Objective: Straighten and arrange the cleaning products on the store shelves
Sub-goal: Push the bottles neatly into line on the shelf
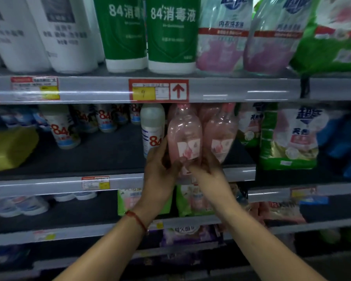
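Observation:
A pink bottle (184,136) with a pale label stands at the front edge of the middle shelf (118,183). My left hand (160,171) grips its lower left side, and my right hand (208,175) holds its base from the right. A second pink bottle (221,136) stands right beside it, touching it. Behind my left hand is a white "84" bottle (152,128). The bottoms of both pink bottles are hidden by my fingers.
Green "84" bottles (170,33) and white jugs (69,33) fill the top shelf, with pink pouches (219,37) to their right. A green detergent bag (288,138) stands right of the pink bottles. Small "84" bottles (63,128) and a yellow pack (8,147) sit at left.

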The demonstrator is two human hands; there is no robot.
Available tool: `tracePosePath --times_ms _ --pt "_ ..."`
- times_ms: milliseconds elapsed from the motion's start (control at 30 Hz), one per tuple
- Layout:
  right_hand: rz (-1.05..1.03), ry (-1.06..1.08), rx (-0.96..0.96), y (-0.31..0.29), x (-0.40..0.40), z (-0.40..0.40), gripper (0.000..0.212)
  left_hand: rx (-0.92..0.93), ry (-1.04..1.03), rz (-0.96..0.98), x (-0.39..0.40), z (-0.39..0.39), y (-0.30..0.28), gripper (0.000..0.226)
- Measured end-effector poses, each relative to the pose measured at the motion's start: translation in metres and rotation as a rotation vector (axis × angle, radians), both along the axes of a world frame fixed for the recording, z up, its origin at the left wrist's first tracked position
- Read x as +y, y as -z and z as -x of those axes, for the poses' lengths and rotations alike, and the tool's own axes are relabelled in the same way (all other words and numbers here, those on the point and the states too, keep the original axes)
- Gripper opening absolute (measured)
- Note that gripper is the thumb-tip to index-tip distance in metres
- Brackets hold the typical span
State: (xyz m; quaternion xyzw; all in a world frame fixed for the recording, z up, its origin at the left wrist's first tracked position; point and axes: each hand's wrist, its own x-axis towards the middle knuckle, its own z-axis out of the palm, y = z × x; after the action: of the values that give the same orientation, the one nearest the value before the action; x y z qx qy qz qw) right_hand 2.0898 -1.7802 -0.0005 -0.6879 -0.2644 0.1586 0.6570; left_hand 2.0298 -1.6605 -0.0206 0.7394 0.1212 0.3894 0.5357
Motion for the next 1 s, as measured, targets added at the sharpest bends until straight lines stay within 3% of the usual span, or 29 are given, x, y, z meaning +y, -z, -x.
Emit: tracePosePath --times_ms 133,400,567,800,900,1000 --pt "-0.037 -0.02 0.026 -0.005 -0.001 -0.008 0.054 0.008 -0.09 -0.032 -0.005 -0.008 0.005 0.062" --pt "0.058 0.023 0.096 0.006 0.012 -0.012 0.096 0.094 -0.134 -0.09 -0.001 -0.019 0.01 0.056" --pt "0.093 0.037 0.015 0.013 0.019 -0.008 0.074 0.156 -0.175 -0.143 0.0 -0.024 0.008 0.044" --pt "0.055 -0.044 0.058 0.019 0.012 -0.006 0.079 0.385 -0.191 -0.284 0.006 -0.009 0.015 0.056" --pt "0.272 -0.091 -0.129 0.025 -0.006 0.001 0.08 0.501 -0.253 -0.432 0.002 0.033 0.015 0.063" --pt "0.569 -0.229 -0.566 0.029 -0.013 0.015 0.084 0.599 -0.442 -0.585 0.007 0.089 0.019 0.063"
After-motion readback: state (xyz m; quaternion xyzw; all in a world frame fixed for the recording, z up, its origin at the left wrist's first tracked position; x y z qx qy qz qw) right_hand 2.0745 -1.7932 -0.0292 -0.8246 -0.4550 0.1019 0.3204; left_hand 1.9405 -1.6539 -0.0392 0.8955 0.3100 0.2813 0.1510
